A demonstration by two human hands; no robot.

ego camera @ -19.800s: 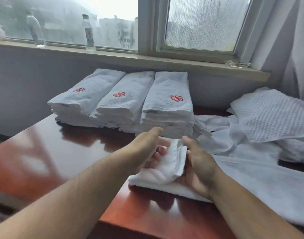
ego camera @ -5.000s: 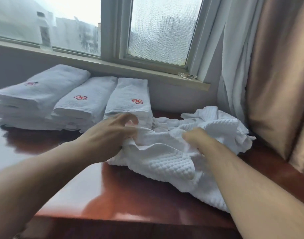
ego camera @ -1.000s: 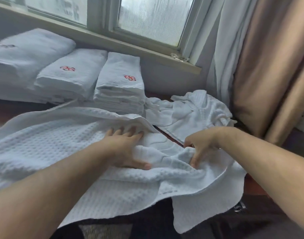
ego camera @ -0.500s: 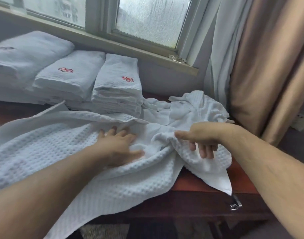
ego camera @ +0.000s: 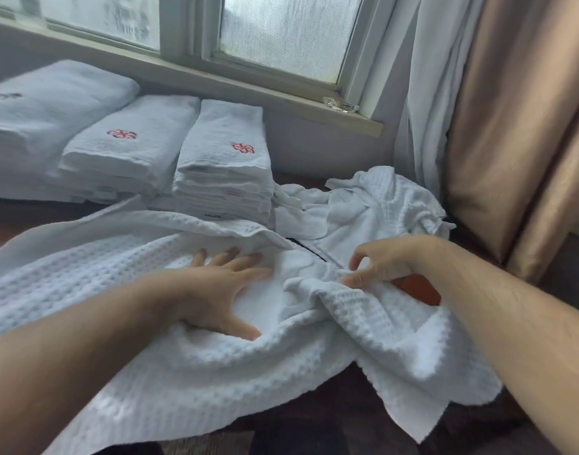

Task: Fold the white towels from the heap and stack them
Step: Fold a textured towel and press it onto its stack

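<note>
Right now a white waffle-weave towel [ego camera: 84, 290] lies spread across the wooden table [ego camera: 416, 287], and its near edge hangs over the front. The left hand [ego camera: 215, 290] rests flat on the towel's middle, fingers straight and spread, palm down. The right hand [ego camera: 383, 261] pinches a bunched ridge of the same towel between thumb and curled fingers, just to the right of the left hand.

Behind the towel, three stacks of folded white towels stand side by side under the window sill [ego camera: 281, 90]. The right stack [ego camera: 225, 165] and the middle stack [ego camera: 130, 152] each carry a red embroidered flower-like emblem on top. The left stack [ego camera: 51, 103] shows only a faint dark mark, too blurred to tell. Small tags [ego camera: 233, 194] stick out of the right stack's folded edges, but their writing cannot be read.

The heap [ego camera: 380, 205] of unfolded white towels sits at the table's back right, touching the right stack. A clear glass dish [ego camera: 340, 105] rests on the sill. A white sheer curtain [ego camera: 422, 93] and a tan curtain [ego camera: 511, 126] hang at the right.
</note>
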